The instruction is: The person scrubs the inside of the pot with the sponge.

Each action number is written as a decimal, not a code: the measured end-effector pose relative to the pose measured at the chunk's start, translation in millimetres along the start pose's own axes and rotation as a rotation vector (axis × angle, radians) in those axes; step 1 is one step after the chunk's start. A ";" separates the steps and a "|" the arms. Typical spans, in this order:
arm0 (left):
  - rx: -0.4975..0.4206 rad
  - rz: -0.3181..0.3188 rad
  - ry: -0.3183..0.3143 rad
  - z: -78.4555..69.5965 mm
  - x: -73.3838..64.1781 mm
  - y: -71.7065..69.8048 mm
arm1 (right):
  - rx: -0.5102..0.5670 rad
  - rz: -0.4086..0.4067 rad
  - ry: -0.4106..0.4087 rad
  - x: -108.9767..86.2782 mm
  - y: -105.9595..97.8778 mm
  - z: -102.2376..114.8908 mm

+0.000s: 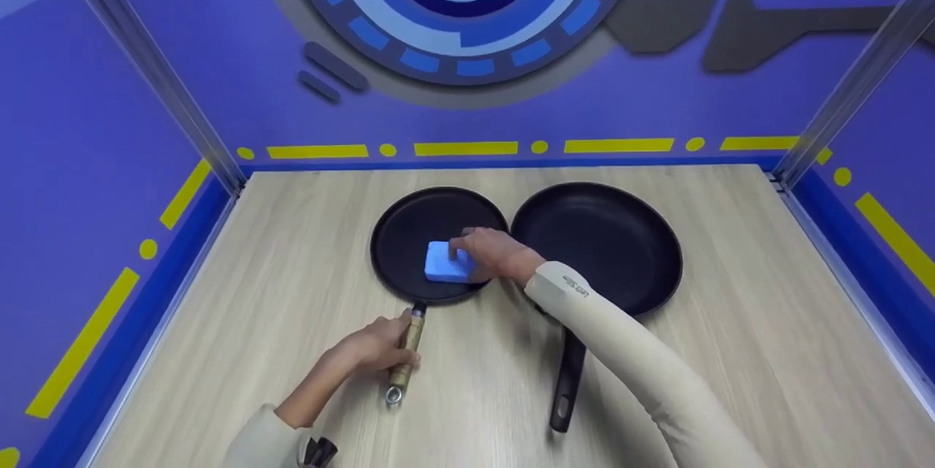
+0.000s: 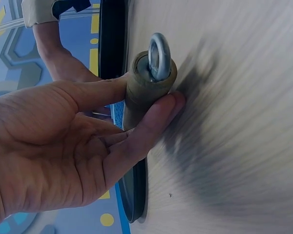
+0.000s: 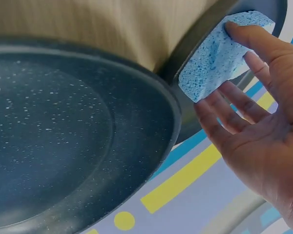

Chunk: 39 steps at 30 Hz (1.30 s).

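Note:
My left hand (image 1: 380, 345) grips the wooden handle (image 2: 145, 92) of a flat black pan (image 1: 409, 234), thumb on one side and fingers on the other. A metal hanging ring (image 2: 159, 57) caps that handle. Over the lower right part of the same pan, my right hand (image 1: 497, 252) pinches a blue sponge (image 1: 442, 263) between thumb and fingers. The right wrist view shows the porous side of the sponge (image 3: 215, 56) against the pan's dark surface. Part of the sponge is hidden behind the fingers in the head view.
To the right lies a larger, deeper black frying pan (image 1: 606, 249), its rim right beside the flat pan's. Its black handle (image 1: 568, 384) points toward me, and my right sleeve (image 1: 628, 344) passes over it. Blue-purple panels (image 1: 182, 59) wall in the wooden table (image 1: 292, 249).

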<state>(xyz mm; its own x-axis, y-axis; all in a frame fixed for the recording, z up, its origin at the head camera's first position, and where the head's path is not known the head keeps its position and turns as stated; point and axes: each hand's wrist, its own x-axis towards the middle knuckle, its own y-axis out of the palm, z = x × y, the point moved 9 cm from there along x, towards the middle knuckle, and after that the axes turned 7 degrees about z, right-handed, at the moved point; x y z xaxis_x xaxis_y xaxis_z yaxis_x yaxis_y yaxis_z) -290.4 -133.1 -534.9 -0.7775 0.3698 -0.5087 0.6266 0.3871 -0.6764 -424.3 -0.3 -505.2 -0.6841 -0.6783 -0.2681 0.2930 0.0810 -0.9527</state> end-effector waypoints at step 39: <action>-0.005 -0.010 0.029 -0.1 -0.9 0.2 | 0.058 0.057 -0.157 5.5 5.3 6.4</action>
<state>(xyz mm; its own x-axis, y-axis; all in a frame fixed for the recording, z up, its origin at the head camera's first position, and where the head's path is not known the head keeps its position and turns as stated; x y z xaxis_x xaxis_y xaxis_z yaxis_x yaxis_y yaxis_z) -289.6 -133.3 -534.6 -0.7818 0.3899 -0.4866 0.6193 0.3950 -0.6786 -422.2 -8.2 -510.8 -0.5535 -0.7800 -0.2919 0.3696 0.0840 -0.9254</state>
